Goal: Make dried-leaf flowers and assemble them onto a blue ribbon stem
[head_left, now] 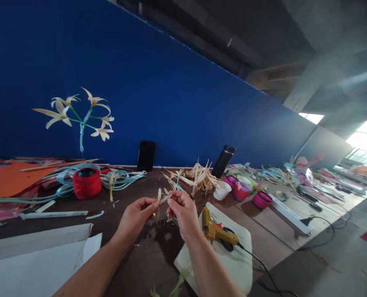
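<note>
Close together over the middle of the brown table, both my hands pinch pale, dry husk pieces. My left hand has thumb and forefinger closed on a narrow cream husk strip that points upward. Just beside it, my right hand is closed on a thin pale piece, which reaches toward the left fingertips. Whether the two pieces are joined I cannot tell. Behind the hands lies a heap of dry husks. A yellow glue gun rests on papers beside my right forearm.
Left stand a red twine spool, blue ribbons and orange paper. A husk-flower stem rises before the blue partition. Behind are a phone, a black flask and a white cup. A power strip lies right.
</note>
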`<state>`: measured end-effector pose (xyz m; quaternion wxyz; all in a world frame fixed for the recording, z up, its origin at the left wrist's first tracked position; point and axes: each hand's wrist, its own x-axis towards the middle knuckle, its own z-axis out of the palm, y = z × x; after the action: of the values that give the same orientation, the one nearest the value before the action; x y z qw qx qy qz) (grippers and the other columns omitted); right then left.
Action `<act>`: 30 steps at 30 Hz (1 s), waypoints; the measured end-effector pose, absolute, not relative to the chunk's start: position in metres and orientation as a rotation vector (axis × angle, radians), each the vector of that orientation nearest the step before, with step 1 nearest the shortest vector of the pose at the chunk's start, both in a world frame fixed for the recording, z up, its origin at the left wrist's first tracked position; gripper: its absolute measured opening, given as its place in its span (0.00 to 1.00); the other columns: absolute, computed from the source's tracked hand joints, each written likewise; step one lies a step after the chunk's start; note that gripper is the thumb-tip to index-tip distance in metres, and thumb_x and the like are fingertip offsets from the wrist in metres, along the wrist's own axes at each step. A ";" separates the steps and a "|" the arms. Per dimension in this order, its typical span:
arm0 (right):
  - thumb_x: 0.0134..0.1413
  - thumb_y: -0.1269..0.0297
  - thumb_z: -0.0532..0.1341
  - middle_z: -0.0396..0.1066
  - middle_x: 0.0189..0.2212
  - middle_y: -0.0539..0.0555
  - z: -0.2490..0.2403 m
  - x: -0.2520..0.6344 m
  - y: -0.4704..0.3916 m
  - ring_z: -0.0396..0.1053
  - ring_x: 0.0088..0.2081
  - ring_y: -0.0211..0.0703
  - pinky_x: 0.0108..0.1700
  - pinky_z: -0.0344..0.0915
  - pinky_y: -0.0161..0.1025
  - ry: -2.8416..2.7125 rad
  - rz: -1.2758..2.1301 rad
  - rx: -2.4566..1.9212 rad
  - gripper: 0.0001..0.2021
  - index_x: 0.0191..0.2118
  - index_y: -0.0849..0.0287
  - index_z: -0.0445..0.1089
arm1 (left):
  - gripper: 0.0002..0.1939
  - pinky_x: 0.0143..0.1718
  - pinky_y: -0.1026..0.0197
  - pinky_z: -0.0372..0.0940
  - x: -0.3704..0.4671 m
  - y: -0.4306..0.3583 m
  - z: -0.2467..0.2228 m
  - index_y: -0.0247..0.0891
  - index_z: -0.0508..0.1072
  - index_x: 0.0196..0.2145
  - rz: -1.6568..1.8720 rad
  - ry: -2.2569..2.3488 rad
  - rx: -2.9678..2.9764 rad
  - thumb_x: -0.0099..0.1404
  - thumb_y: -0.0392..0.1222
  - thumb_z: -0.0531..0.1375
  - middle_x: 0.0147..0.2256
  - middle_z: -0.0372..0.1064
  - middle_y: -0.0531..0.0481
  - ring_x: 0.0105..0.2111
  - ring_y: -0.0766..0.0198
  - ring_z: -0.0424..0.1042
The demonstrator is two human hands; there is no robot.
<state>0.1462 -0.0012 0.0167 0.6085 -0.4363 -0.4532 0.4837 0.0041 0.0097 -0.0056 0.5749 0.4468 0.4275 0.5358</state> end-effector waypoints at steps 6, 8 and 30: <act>0.43 0.69 0.63 0.71 0.27 0.47 0.016 0.145 -0.002 0.64 0.18 0.29 0.18 0.61 0.27 -1.061 1.129 -1.018 0.12 0.38 0.60 0.67 | 0.17 0.23 0.67 0.60 0.004 0.009 -0.003 0.35 0.74 0.28 1.265 1.024 1.068 0.45 0.51 0.67 0.21 0.68 0.55 0.20 0.70 0.64; 0.43 0.69 0.63 0.71 0.29 0.48 0.016 0.145 -0.002 0.65 0.18 0.30 0.18 0.61 0.27 -1.068 1.140 -1.020 0.13 0.39 0.59 0.67 | 0.17 0.24 0.67 0.60 0.004 0.010 -0.003 0.35 0.74 0.28 1.269 1.028 1.091 0.46 0.51 0.66 0.22 0.68 0.55 0.20 0.70 0.64; 0.45 0.60 0.65 0.62 0.16 0.44 0.011 0.147 0.000 0.57 0.17 0.29 0.17 0.55 0.25 -1.117 1.142 -1.043 0.10 0.31 0.61 0.69 | 0.16 0.24 0.67 0.59 0.005 0.009 -0.003 0.35 0.74 0.28 1.233 0.995 1.086 0.47 0.51 0.66 0.23 0.68 0.54 0.21 0.70 0.63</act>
<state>0.1467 0.0001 0.0107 0.5786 -0.4459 -0.4774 0.4884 0.0046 0.0092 -0.0032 0.5731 0.4634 0.4242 0.5261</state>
